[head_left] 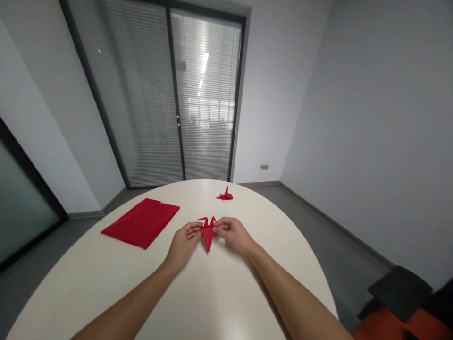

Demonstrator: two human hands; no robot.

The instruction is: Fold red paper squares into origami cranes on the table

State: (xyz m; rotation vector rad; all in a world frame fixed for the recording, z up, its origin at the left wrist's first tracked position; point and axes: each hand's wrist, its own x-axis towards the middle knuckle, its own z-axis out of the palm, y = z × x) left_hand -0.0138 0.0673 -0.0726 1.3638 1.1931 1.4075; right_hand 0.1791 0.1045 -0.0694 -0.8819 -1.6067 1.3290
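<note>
both hands meet over the middle of the round white counter (pixel 106 283). left hand (pixel 182 245) and right hand (pixel 233 233) each pinch one side of a small red folded paper piece (pixel 208 233), fingers clenched on its upper edges. the piece sits between the two hands, its long point aimed back toward the person, two small tips sticking up at the top. cannot tell if its point touches the counter or is just above it. forearms come in from the bottom edge, left one from lower left, right one from lower right.

a flat stack of red paper sheets (pixel 141 222) lies on the counter to the left of the hands, well apart from them. a finished red folded crane (pixel 224 195) sits farther out near the counter's far edge, beyond the right hand. glass doors with blinds (pixel 170 94) behind the counter. dark chair (pixel 399 288) at lower right, off the counter.
</note>
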